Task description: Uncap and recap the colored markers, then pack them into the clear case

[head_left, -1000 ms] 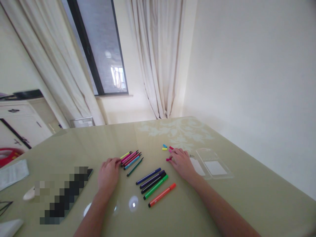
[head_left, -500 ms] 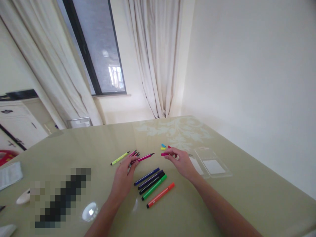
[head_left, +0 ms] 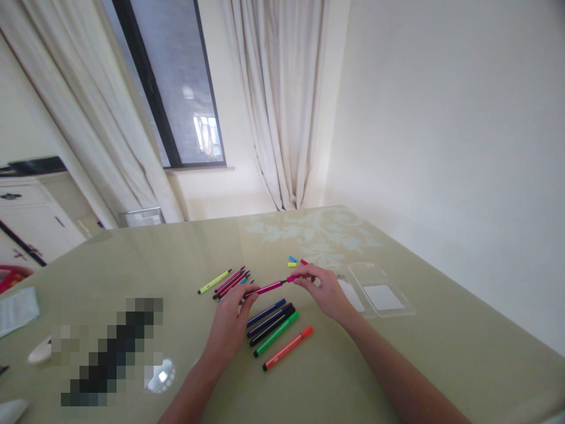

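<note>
My left hand [head_left: 233,312] is closed on a magenta marker [head_left: 270,288], its dark tip pointing right. In my right hand [head_left: 321,288] a magenta cap [head_left: 292,278] is pinched, its end at or very near the marker's tip. Left of and behind my left hand lie several uncapped markers [head_left: 230,282] and a yellow-green one [head_left: 214,282]. Capped markers lie in front: blue [head_left: 267,312], dark ones, green [head_left: 276,334] and orange-red [head_left: 288,348]. Loose blue [head_left: 293,259] and yellow [head_left: 292,265] caps sit beyond my right hand, with a red cap [head_left: 304,262] partly behind its fingers.
A clear plastic case [head_left: 388,299] with white inserts lies to the right on the green table [head_left: 441,353]. At left are a blurred dark object [head_left: 115,353], a round glassy item [head_left: 160,376] and a whitish packet [head_left: 18,311]. The wall borders the table's right side.
My left hand has moved right and slightly down with the magenta marker, bringing its tip to the cap. The uncapped markers behind it show more. My right hand has stayed nearly still.
</note>
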The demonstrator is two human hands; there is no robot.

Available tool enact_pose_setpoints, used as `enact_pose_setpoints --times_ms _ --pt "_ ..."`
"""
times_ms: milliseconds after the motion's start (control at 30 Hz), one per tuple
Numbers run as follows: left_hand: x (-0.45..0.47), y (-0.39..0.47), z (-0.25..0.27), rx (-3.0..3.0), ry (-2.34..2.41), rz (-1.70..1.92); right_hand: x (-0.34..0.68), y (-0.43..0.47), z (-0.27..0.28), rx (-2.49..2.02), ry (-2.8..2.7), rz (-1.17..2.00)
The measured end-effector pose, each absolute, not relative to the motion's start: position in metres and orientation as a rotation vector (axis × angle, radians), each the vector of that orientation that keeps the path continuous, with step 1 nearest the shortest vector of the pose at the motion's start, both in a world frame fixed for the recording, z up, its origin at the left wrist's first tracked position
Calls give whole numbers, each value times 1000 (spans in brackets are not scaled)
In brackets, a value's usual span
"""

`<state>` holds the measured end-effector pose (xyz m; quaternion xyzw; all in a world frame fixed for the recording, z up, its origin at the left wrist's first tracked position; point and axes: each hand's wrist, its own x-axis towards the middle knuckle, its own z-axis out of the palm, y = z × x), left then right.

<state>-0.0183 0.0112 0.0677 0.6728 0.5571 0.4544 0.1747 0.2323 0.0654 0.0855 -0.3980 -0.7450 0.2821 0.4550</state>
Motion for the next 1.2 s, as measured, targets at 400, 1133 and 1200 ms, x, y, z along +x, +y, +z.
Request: enact_pose_setpoints --times_ms 400,1133,1200 --pt "-13 6 70 1926 1492 1273 232 63 89 -944 -1880 715" --pt "-13 12 56 2023 1585 952 231 85 62 -1378 -2170 175" --pt "-16 14 52 2060 1587 938 224 91 61 -1512 -2248 25"
